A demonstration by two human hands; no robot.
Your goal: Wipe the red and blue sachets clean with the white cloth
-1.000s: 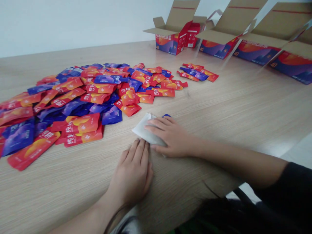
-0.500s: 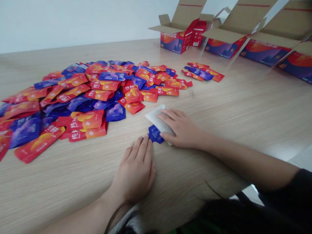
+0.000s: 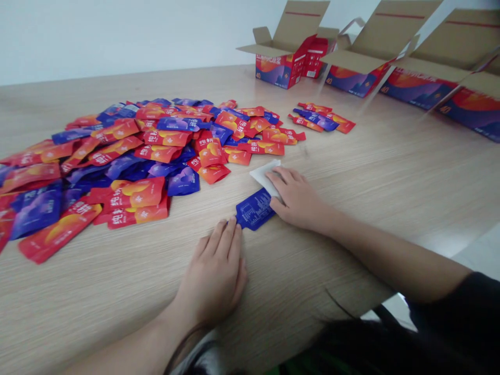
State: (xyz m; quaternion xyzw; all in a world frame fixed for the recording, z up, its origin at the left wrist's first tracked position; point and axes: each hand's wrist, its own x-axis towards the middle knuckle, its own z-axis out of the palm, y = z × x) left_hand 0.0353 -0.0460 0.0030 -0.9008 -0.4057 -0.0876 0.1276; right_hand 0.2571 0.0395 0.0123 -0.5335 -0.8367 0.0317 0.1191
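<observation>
A blue pouch (image 3: 253, 210) lies printed side up on the table between my hands. My left hand (image 3: 214, 260) is flat, its fingers stretched out and the tips resting on the pouch's narrow end. My right hand (image 3: 299, 200) grips a folded white cloth (image 3: 266, 174), pressed against the pouch's far end and covering that part. To the left spreads a large heap of red and blue pouches (image 3: 156, 140), many overlapping.
A small group of red and blue pouches (image 3: 320, 119) lies apart, beyond my right hand. Along the back right stand several open cartons, including a red and blue carton (image 3: 273, 70) with raised flaps. The wooden table (image 3: 117, 291) extends under everything.
My right hand has slid the white cloth rightward and slightly away along the blue pouch, uncovering more of its printed face. My left hand stays at the narrow end.
</observation>
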